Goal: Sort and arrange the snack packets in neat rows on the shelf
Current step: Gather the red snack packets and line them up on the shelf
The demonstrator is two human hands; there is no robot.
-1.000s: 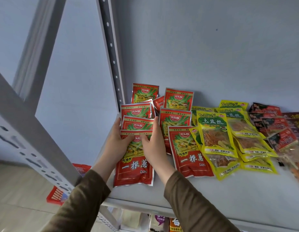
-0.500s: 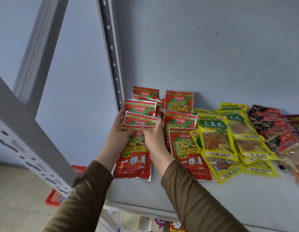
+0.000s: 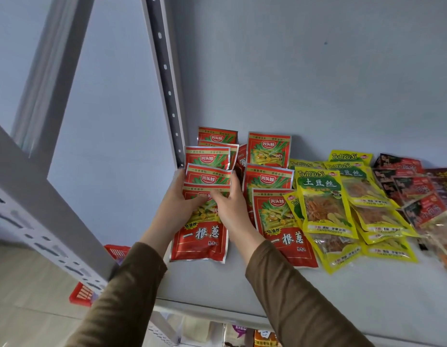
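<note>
At the left end of the shelf (image 3: 317, 301), hard by the upright post (image 3: 167, 91), we have the front red packet (image 3: 201, 234) of the left column between our two hands. Our left hand (image 3: 176, 209) grips its left edge with the thumb lying over the printed face, and our right hand (image 3: 232, 209) holds the right edge, thumb reaching in to nearly meet the other; the fingers behind the packet are hidden. We judge this to be the squaring-up of that column, not a fresh pick.

Behind it the left red column (image 3: 207, 159) climbs toward the wall in overlapping steps, though its upper packets sit a little askew. Just beside it, the second red column (image 3: 270, 176) is stepped the same way, with one stray red packet (image 3: 242, 156) wedged on edge between the two. That stray is left to fix.

Further right, the yellow packets (image 3: 322, 204) overlap in roughly two columns, sorted by kind but fanned and tilted, so we reckon they need straightening. Beyond them the dark packets (image 3: 412, 186) lie heaped at mixed angles and run out of view at the right edge; that group looks least finished.

Sorting by type appears mostly done, as far as we can see; the neat rows are perhaps half made.
</note>
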